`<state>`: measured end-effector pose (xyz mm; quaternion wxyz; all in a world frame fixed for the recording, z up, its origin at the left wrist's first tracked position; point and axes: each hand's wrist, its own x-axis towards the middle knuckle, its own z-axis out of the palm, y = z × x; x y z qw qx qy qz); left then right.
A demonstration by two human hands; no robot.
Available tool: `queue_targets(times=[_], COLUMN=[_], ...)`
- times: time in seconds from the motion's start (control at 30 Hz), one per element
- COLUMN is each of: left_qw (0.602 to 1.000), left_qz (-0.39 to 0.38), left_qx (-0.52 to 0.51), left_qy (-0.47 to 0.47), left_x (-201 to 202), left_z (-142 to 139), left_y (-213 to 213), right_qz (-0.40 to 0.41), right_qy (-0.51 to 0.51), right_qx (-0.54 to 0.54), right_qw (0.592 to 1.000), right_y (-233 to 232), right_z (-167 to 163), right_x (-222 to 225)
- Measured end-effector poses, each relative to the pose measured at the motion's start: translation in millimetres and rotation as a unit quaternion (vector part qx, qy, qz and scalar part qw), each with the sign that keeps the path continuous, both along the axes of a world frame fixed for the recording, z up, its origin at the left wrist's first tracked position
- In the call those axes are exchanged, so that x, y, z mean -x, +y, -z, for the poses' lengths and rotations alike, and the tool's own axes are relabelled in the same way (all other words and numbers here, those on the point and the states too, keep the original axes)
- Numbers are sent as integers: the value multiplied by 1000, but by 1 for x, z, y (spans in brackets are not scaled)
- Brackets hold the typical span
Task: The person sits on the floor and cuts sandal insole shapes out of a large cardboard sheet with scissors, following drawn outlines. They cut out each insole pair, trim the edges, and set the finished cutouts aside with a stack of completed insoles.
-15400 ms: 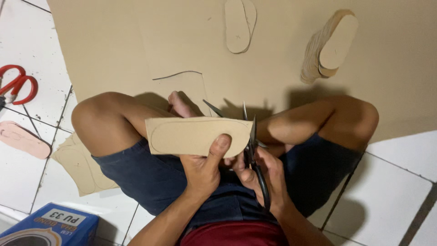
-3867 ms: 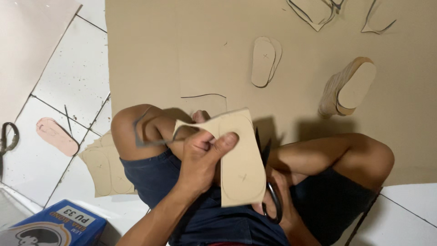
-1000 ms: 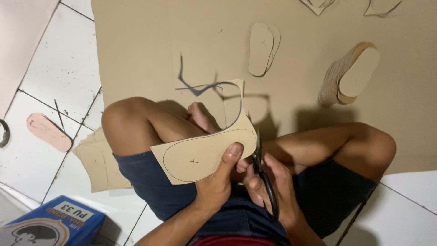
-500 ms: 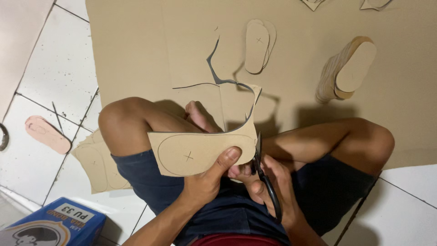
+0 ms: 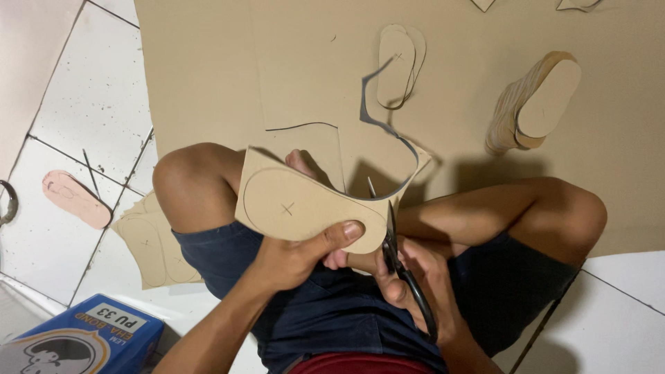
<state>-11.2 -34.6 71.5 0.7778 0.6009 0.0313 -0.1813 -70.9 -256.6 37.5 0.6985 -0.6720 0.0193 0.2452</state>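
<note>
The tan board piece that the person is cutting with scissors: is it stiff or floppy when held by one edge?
Probably fairly stiff: the board piece stays flat though the left hand pinches only its lower edge. Likely light, as one thumb and fingers carry it. The thin cut strip curls upward, so narrow offcuts seem bendy. The right hand works the scissors.

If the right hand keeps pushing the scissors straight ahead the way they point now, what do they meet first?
Probably more of the tan cardboard sole piece: the right hand aims the black scissors along its curved edge.

White tiled floor (image 5: pixel 76 104), large tan cardboard sheet (image 5: pixel 277 62), stacked sole cut-outs (image 5: pixel 533 104), pink sole (image 5: pixel 75 199), blue box (image 5: pixel 83 339)
</note>
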Motion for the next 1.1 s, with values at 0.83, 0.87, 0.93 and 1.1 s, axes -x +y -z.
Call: queue_targets(times=[0.83, 0.87, 0.93, 1.1], left_qw=[997, 998, 999, 998], left_qz=[75, 59, 46, 58], left_qx=[-2, -14, -16, 5], left_qy=[-15, 1, -2, 2], left_x=[-21, -17, -13, -9], left_z=[20, 23, 25, 15], left_y=[31, 28, 26, 24], right_qz=[-30, -38, -60, -71], right_qy=[52, 39, 17, -18], right_qx=[-20, -5, 23, 25], right_qw=[998, 998, 998, 997], right_y=[-10, -11, -14, -6], right_z=[15, 12, 5, -2], right_x=[8, 6, 2, -5])
